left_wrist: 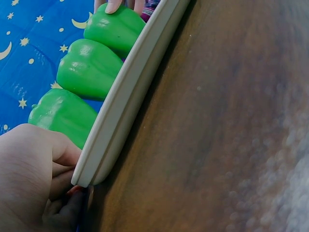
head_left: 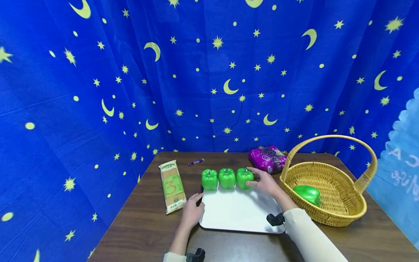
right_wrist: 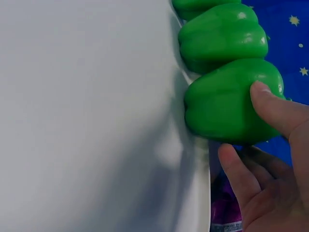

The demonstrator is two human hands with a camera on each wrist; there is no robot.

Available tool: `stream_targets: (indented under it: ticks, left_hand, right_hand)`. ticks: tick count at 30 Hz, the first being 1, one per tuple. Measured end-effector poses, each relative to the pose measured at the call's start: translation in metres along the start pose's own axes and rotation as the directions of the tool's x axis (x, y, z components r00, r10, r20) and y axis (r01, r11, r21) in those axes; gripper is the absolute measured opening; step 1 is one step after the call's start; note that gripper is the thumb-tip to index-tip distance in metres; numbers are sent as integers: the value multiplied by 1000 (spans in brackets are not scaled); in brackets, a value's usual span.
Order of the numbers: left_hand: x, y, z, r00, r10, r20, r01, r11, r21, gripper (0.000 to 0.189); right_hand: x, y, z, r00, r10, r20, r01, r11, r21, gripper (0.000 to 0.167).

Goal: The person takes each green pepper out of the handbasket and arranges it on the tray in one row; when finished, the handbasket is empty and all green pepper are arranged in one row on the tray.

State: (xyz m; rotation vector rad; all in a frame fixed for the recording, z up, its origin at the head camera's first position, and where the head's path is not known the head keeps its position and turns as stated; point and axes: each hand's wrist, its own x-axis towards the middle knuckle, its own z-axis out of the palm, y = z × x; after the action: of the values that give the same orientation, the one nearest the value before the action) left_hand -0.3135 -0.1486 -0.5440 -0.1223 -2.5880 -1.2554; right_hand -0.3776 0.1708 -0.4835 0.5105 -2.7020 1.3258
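Three green bell peppers stand in a row along the far edge of a white tray (head_left: 240, 213): a left one (head_left: 209, 180), a middle one (head_left: 227, 179) and a right one (head_left: 243, 179). My right hand (head_left: 266, 182) holds the right pepper; in the right wrist view its thumb presses the pepper's side, with the other fingers below. At the tray's left side, my left hand (head_left: 192, 211) grips the rim near a corner. The left wrist view shows those fingers (left_wrist: 63, 150) at the rim, some hidden behind the hand.
To the right stands a wicker basket (head_left: 347, 216) with a tall handle, holding another green pepper (head_left: 307, 194). A purple bag (head_left: 267, 159) lies behind the tray. Left of it are a noodle pack (head_left: 172, 187) and a small purple-wrapped candy (head_left: 196, 162). A starry blue curtain (head_left: 196, 72) hangs behind.
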Motion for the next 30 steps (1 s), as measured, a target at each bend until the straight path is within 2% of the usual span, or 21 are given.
stream_targets:
  ticks: [7, 11, 17, 24, 30]
  left_hand:
    - [1, 3, 0, 1000, 11, -1, -11, 1000, 1, 40]
    - [1, 3, -1, 1000, 2, 8, -2, 1000, -4, 40]
    - [0, -1, 1, 1000, 8, -2, -8, 1000, -12, 40]
    - [-1, -2, 1, 1000, 13, 3, -13, 1000, -17, 40]
    - [0, -3, 2, 1000, 8, -2, -8, 1000, -22, 40]
  right_hand:
    - [-6, 3, -9, 999, 45, -11, -44, 997, 57, 78]
    - [-10, 2, -16, 999, 39, 1, -39, 997, 70, 78]
    - [-18, -2, -25, 999, 18, 40, -20, 999, 49, 77]
    - [-28, -8, -42, 997, 39, 60, -40, 999, 15, 73]
    - [-34, -13, -60, 997, -8, 75, 8, 1000, -7, 67]
